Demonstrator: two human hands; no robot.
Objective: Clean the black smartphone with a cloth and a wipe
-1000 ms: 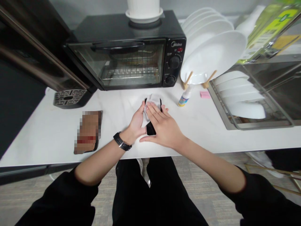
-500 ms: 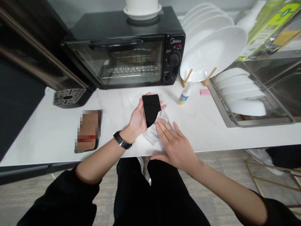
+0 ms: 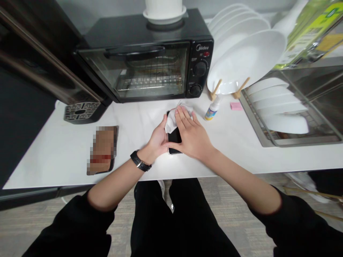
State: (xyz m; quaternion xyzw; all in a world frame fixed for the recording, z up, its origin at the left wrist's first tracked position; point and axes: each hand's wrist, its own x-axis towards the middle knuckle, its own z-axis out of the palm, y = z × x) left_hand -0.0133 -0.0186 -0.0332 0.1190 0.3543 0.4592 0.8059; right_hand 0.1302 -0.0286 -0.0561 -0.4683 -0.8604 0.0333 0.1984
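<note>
My left hand (image 3: pixel 157 139) cradles a smartphone (image 3: pixel 174 136) from its left side, with the dark screen facing up. The fingers beneath the phone are hidden. On top of the screen's far part lies a crumpled white tissue (image 3: pixel 170 122). My right hand (image 3: pixel 193 137) presses this tissue down with its fingers stretched out, the thumb reaching left across the near part of the phone. Just to the right stands a small white spray bottle (image 3: pixel 211 110) with a blue and yellow label.
A black toaster oven (image 3: pixel 199 53) stands behind my hands. White plates (image 3: pixel 246 60) lean in a wooden rack, and bowls (image 3: pixel 284 122) sit in the sink basin at right. A flat brown-and-black item (image 3: pixel 103 148), partly pixelated, lies left on the white counter (image 3: pixel 128 121).
My right hand has slid the tissue away from me, from the phone's near right corner onto its far part. The phone's lower screen is now exposed beneath my right thumb.
</note>
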